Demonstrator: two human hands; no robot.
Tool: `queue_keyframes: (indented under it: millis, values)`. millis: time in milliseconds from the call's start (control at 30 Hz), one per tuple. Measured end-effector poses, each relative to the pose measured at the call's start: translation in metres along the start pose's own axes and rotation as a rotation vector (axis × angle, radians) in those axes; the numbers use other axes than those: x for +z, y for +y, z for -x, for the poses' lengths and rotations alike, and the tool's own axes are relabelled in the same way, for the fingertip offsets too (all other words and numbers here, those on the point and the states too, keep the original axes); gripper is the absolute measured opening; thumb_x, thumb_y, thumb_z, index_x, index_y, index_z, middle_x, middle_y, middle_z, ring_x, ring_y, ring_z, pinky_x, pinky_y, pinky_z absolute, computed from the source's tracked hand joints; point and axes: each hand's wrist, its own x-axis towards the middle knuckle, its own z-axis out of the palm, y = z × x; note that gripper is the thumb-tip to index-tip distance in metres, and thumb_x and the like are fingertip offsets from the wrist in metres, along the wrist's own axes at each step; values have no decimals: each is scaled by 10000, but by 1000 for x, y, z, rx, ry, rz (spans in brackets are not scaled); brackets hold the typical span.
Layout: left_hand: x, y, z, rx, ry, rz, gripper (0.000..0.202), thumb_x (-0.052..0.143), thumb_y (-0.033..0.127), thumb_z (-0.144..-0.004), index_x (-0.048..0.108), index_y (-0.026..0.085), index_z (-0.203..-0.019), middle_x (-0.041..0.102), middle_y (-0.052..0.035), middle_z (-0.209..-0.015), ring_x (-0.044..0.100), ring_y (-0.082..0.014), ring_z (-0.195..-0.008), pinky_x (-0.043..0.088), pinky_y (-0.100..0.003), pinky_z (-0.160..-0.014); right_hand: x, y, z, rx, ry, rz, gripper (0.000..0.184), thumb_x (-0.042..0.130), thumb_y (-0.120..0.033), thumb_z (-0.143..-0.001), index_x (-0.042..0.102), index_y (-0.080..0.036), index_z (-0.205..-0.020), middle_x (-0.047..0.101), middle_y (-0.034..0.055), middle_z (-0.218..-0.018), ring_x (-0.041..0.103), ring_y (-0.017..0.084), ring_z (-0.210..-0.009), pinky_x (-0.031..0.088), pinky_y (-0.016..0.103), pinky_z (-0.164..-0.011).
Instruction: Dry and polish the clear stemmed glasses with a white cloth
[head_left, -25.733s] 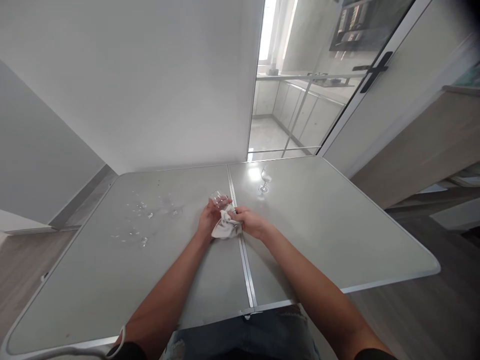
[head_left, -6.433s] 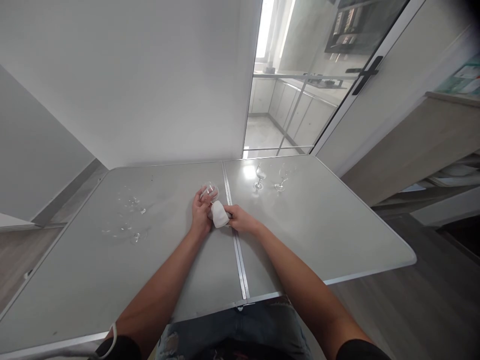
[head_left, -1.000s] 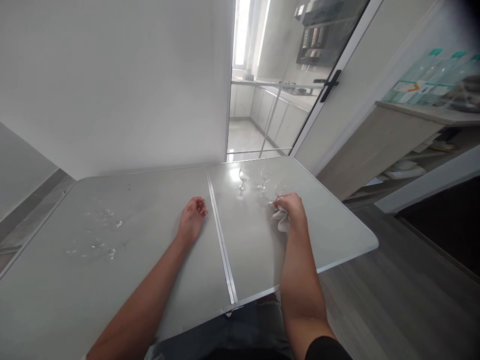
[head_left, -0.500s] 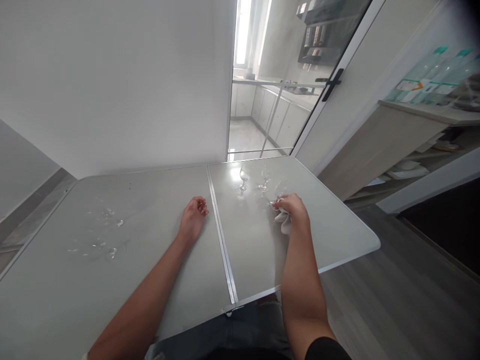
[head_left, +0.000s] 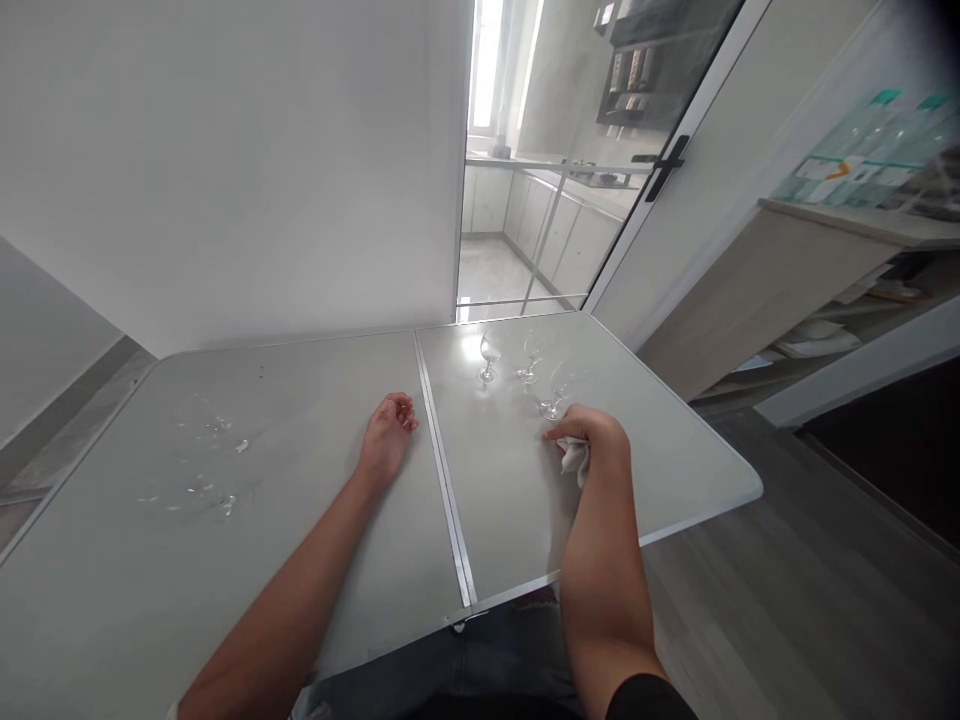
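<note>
Under my right hand [head_left: 592, 432], a bunched white cloth [head_left: 574, 458] is gripped against the palm, with the thumb and a finger pointing left. Just beyond the fingers stands a clear stemmed glass [head_left: 550, 408], apart from the hand. Behind it, two more stemmed glasses, a left one [head_left: 487, 374] and a middle one [head_left: 528, 374], are upright on the table. My left hand [head_left: 387, 432] rests on its side beside the table's metal seam, fingers curled in and nothing visible in them. Farther left, clear glassware [head_left: 217, 432] lies faintly outlined, with more glassware [head_left: 221, 500] nearer me.
The pale table [head_left: 337, 560] has a metal seam [head_left: 442, 470] across it. A white wall and a glass door [head_left: 540, 230] border its far side. On the right, a wooden shelf unit [head_left: 757, 280] carries plastic bottles [head_left: 847, 160].
My right hand has come off the base of the nearest standing glass and drawn back toward me, still holding the cloth. My left hand has stayed in place.
</note>
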Motion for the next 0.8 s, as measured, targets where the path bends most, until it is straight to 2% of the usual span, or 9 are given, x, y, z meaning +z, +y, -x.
queue_keyframes:
  millis: [67, 133, 300, 367, 433, 500, 567, 700, 800]
  values:
    - [0, 0, 0, 1, 0, -8, 291, 719, 476, -833, 674, 200, -913, 546, -58, -973, 467, -135, -749, 420, -267, -667, 2, -8, 10, -105, -176, 88, 305, 805, -413, -672, 719, -128, -605, 706, 96, -641, 604, 175, -524, 471, 285, -551]
    - [0, 0, 0, -2, -1, -16, 299, 723, 483, -829, 669, 199, -907, 553, -56, -958, 477, -136, -745, 423, -268, -663, 6, -22, 18, -287, -313, 169, 337, 774, -461, -706, 747, -133, -632, 691, 66, -628, 557, 137, -526, 434, 251, -544]
    - [-1, 0, 1, 83, 54, -55, 284, 718, 461, -850, 662, 183, -863, 546, -45, -877, 477, -121, -702, 433, -259, -660, 37, -75, 29, -760, -472, 224, 386, 700, -518, -784, 766, -142, -724, 697, 46, -680, 543, 128, -595, 387, 227, -559]
    - [-2, 1, 1, 152, 123, -88, 272, 718, 439, -860, 640, 180, -823, 536, -31, -824, 465, -108, -660, 427, -249, -637, 61, -97, 29, -905, -405, 148, 389, 677, -521, -801, 740, -147, -714, 660, 25, -653, 516, 122, -598, 374, 226, -565]
    - [-4, 1, 1, 197, 191, -113, 281, 725, 425, -859, 605, 182, -786, 515, -11, -767, 444, -95, -607, 402, -234, -583, 88, -115, 27, -1011, -234, 6, 393, 647, -517, -824, 699, -154, -680, 592, -2, -609, 465, 112, -590, 356, 229, -568]
    - [-5, 2, 0, 199, 240, -110, 289, 731, 416, -853, 572, 187, -776, 490, 8, -723, 420, -84, -561, 362, -219, -525, 113, -128, 23, -1056, -111, -133, 388, 612, -506, -850, 677, -162, -683, 557, -15, -603, 444, 111, -599, 354, 231, -580]
    - [-6, 1, -2, 171, 285, -72, 288, 734, 408, -844, 551, 194, -785, 474, 24, -694, 406, -77, -527, 328, -208, -487, 132, -135, 19, -1090, -65, -198, 364, 600, -488, -862, 678, -168, -708, 573, -14, -630, 457, 113, -615, 370, 231, -602]
    - [-7, 0, -3, 114, 365, 56, 322, 760, 404, -785, 520, 191, -761, 443, 48, -647, 368, -58, -475, 290, -197, -451, 151, -136, 14, -1171, 12, -195, 314, 601, -440, -881, 699, -172, -749, 629, -6, -670, 526, 126, -646, 421, 237, -668]
    - [-10, -2, -3, 114, 369, 101, 329, 755, 413, -769, 517, 187, -742, 422, 52, -624, 339, -54, -460, 260, -197, -439, 156, -135, 9, -1198, 138, -189, 276, 589, -398, -903, 717, -175, -804, 673, 5, -707, 570, 138, -653, 439, 247, -680]
